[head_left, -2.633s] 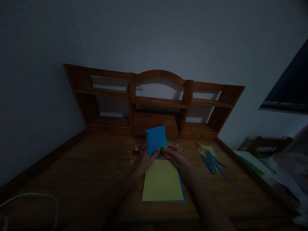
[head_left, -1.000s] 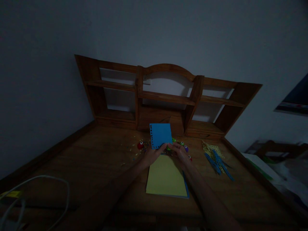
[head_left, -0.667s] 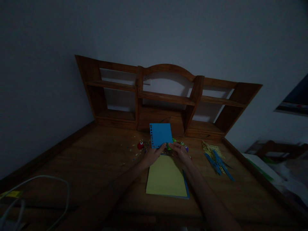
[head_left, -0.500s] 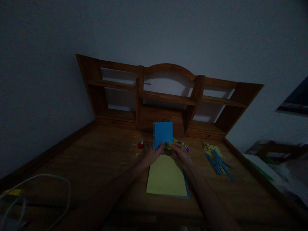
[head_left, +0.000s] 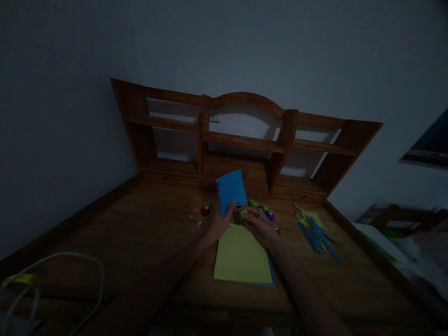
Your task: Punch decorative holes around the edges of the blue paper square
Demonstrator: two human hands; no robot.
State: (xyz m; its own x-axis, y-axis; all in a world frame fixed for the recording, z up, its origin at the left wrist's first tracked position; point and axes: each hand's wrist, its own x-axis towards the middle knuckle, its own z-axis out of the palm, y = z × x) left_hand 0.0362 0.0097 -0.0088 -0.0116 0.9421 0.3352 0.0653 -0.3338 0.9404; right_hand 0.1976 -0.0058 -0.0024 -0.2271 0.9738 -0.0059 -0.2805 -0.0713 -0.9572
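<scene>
My left hand (head_left: 220, 224) is closed on the lower edge of a blue sheet of paper (head_left: 231, 187), held tilted up above the desk. Holes run along its left side, and a few show at its bottom edge. In my right hand (head_left: 259, 221) is a small green hole punch (head_left: 242, 213), gripped by the fingers just below the paper's lower right corner. Whether the punch touches the paper I cannot tell. Below both hands a yellow sheet (head_left: 243, 256) lies on top of blue paper.
Around my hands sit a red punch (head_left: 205, 210) with an eye, a purple one (head_left: 269, 215) and green ones (head_left: 252, 203), among scattered paper bits. Perforated yellow strips (head_left: 318, 219) and blue strips (head_left: 325, 242) lie right. A wooden shelf (head_left: 241, 140) stands behind; a white cable (head_left: 101, 275) curls left.
The blue paper has tilted to the left and shifted slightly left. The green punch has come down a little, and holes at the paper's bottom edge now show.
</scene>
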